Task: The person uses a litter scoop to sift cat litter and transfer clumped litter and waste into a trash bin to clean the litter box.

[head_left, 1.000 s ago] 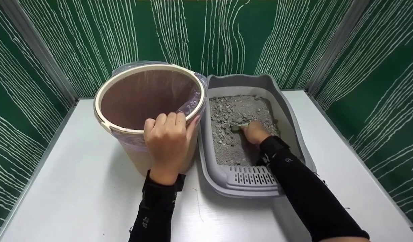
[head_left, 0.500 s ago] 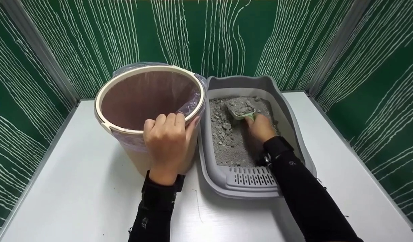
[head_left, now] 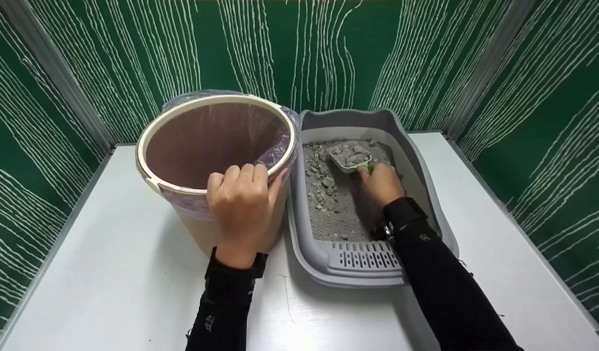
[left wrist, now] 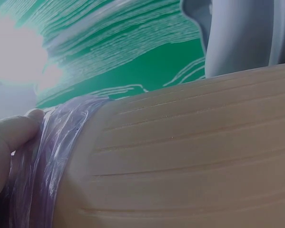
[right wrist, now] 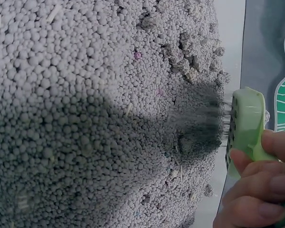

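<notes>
The right hand point(head_left: 382, 184) is gripping the loaded scoop point(right wrist: 248, 118), the left hand point(head_left: 242, 209) is clasping the bin point(left wrist: 180, 156); tilting is possibly risking spilled clumps point(head_left: 355, 155).

White table point(head_left: 109, 263); green, white-streaked wall point(head_left: 372, 53)
</notes>
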